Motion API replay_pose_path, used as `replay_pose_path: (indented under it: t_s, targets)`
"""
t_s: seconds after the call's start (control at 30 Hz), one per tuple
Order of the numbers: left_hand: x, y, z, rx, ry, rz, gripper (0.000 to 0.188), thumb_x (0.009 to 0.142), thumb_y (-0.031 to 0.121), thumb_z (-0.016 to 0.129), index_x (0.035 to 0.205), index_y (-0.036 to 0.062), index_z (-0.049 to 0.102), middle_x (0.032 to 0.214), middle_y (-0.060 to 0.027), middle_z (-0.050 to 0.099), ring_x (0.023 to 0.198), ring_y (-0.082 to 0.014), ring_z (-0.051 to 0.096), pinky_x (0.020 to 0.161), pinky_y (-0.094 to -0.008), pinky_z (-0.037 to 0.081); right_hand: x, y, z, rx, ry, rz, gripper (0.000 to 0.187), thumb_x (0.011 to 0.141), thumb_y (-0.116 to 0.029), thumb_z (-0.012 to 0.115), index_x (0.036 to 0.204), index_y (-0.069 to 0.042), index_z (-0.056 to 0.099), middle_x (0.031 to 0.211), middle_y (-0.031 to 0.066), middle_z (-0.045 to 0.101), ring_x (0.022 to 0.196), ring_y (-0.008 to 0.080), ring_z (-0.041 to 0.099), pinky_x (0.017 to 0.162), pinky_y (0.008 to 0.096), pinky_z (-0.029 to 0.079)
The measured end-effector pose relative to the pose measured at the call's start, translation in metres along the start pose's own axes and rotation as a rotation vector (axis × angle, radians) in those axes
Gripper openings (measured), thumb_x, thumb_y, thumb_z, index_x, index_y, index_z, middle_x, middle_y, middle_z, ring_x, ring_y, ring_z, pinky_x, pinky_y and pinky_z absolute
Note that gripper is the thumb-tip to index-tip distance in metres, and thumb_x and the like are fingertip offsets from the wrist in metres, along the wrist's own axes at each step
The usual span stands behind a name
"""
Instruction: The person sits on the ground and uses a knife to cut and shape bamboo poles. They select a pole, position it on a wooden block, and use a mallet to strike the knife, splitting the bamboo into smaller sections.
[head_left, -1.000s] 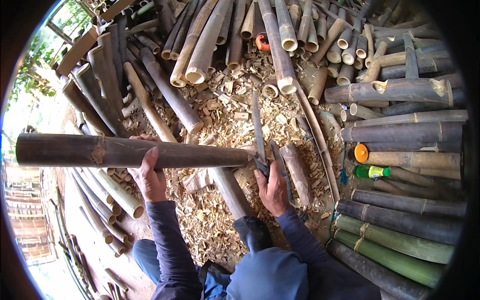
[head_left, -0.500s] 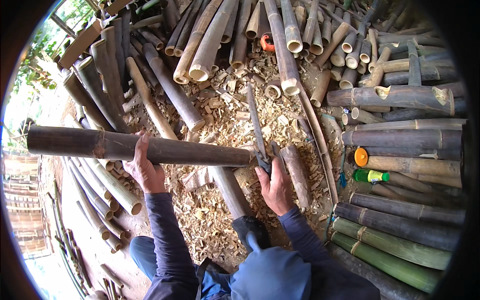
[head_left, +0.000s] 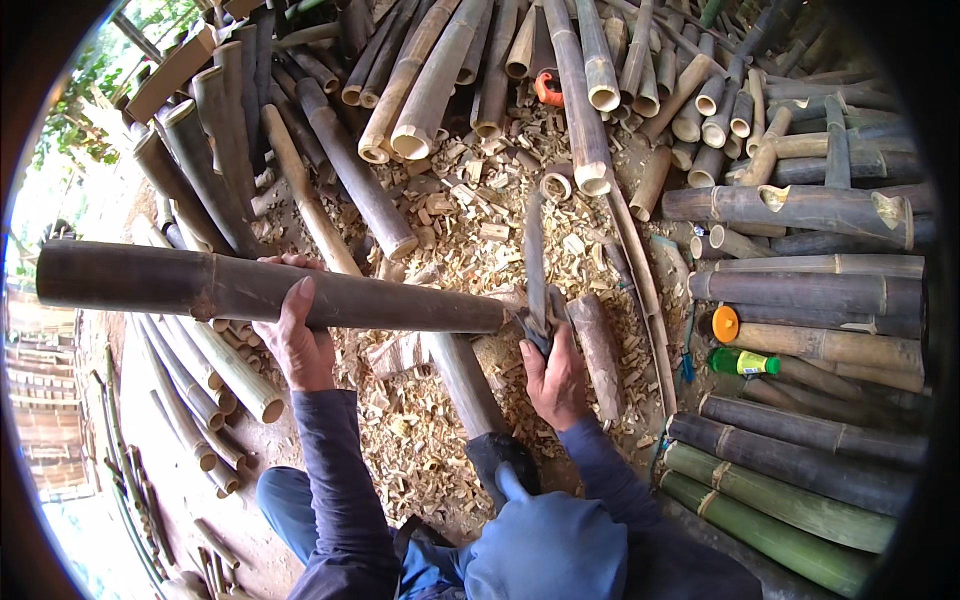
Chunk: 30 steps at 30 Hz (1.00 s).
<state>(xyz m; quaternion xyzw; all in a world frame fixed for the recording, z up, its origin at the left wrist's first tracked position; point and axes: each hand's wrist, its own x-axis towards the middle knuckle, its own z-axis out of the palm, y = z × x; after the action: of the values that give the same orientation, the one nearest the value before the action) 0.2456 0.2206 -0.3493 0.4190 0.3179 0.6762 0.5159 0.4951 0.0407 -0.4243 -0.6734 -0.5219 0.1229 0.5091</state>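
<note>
My left hand (head_left: 300, 335) is closed round a thick dark bamboo pole (head_left: 350, 301), fingers over its far side and thumb on top. The pole lies nearly level across the view. Its right end reaches the handle end of a long-bladed knife (head_left: 535, 255); whether they touch, I cannot tell. My right hand (head_left: 557, 375) grips the knife's dark handle, with the narrow blade pointing away from me. Beneath the pole's right end, a greyish bamboo length (head_left: 463, 380) slants toward me, its near end against something black (head_left: 490, 460).
Wood chips (head_left: 430, 440) cover the ground around a short log (head_left: 597, 355). Cut bamboo poles (head_left: 440, 100) lie in heaps ahead, with more poles (head_left: 810, 290) stacked at right and others (head_left: 235, 370) at left. A green bottle (head_left: 742, 361) and an orange-yellow round object (head_left: 725, 322) lie among the right stack.
The knife blade has swung from leaning left to nearly straight ahead. The pole's left end has shifted slightly left and farther away, while my left thumb has moved a little rightward along it.
</note>
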Motion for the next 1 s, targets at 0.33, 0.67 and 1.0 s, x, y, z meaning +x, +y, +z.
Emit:
replay_pose_path:
  t_s: [0.33, 0.67, 1.0]
  targets:
    - [-0.004, 0.012, 0.016, 0.169, 0.442, 0.037, 0.045, 0.078, 0.011, 0.088, 0.113, -0.0025, 0.063, 0.103, -0.0129, 0.070, 0.097, -0.0229, 0.070, 0.093, -0.0413, 0.059, -0.008, 0.034, 0.009, -0.205, -0.423, 0.350, 0.035, 0.106, -0.034, 0.056, 0.108, -0.001, 0.043, 0.079, 0.0295, 0.066, 0.074, 0.0507, 0.066, 0.058, 0.0563, 0.050]
    - [0.000, 0.003, 0.043, 0.215, 0.294, 0.042, 0.035, 0.079, 0.002, 0.083, 0.110, -0.0014, 0.068, 0.105, -0.0106, 0.072, 0.095, -0.0200, 0.068, 0.091, -0.0364, 0.055, -0.032, 0.093, 0.029, -0.344, -0.423, 0.427, 0.039, 0.105, -0.034, 0.055, 0.113, 0.003, 0.047, 0.080, 0.0303, 0.067, 0.081, 0.0487, 0.070, 0.066, 0.0561, 0.055]
    - [0.008, 0.012, 0.023, 0.119, -0.006, 0.032, 0.053, 0.075, -0.001, 0.081, 0.121, 0.0028, 0.056, 0.104, -0.0119, 0.069, 0.099, -0.0248, 0.068, 0.096, -0.0413, 0.053, -0.002, 0.010, 0.007, 0.057, -0.032, 0.081, 0.038, 0.104, -0.023, 0.061, 0.122, 0.006, 0.045, 0.078, 0.0276, 0.064, 0.071, 0.0475, 0.065, 0.059, 0.0481, 0.052]
